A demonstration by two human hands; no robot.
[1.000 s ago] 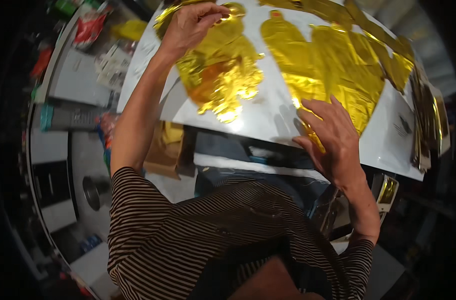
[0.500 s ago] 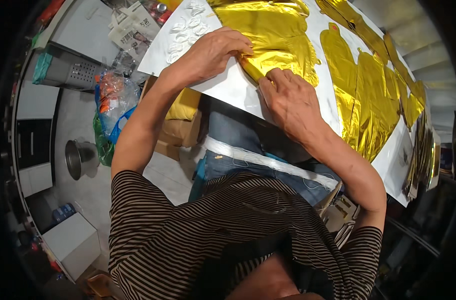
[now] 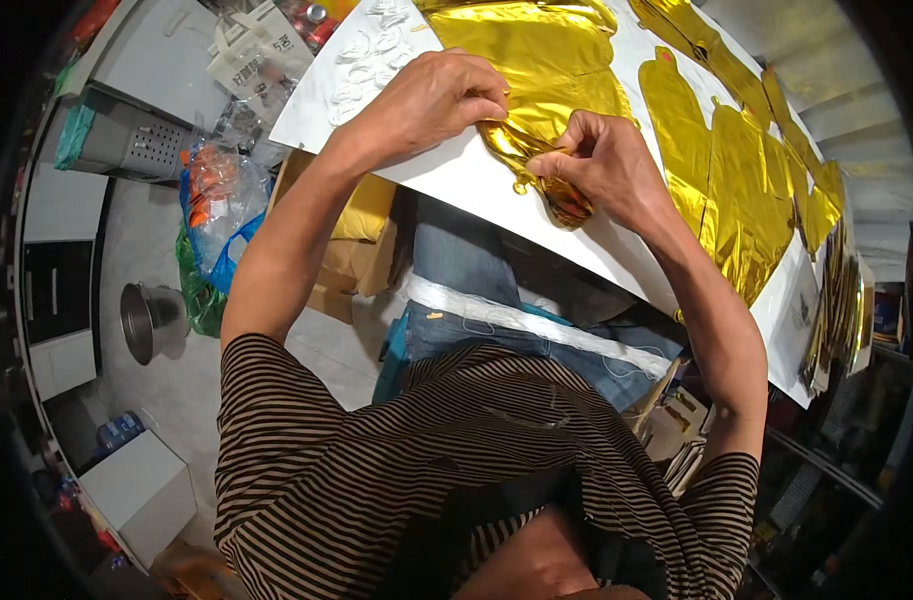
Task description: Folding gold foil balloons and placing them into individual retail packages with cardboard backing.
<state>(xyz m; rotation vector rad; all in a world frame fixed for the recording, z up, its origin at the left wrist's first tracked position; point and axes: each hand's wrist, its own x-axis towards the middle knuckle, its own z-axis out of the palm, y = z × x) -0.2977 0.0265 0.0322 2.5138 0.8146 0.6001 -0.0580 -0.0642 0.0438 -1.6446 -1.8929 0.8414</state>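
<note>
A flat gold foil balloon [image 3: 516, 145] is bunched into a narrow fold near the front edge of the white tabletop [image 3: 461, 190]. My left hand [image 3: 438, 105] pinches one end of it between thumb and fingertips. With thumb and forefinger my right hand [image 3: 616, 165] grips the other end, and a crumpled part hangs below those fingers. Beyond both hands lies a spread of gold foil [image 3: 536, 45]; where it parts from the held balloon I cannot tell. More flat gold foil balloons [image 3: 746, 190] lie to the right of my right hand.
Small white coils [image 3: 376, 50] lie at the table's left corner. A bundle of white strings [image 3: 536, 325] stretches across my lap. Left of the table are plastic bags [image 3: 216, 200], a cardboard box [image 3: 361, 265] and a metal bucket [image 3: 146, 320] on the floor.
My right hand has lifted and turned, drawing its end of the foil toward me and bunching it. My left hand stays almost in place, still pinching.
</note>
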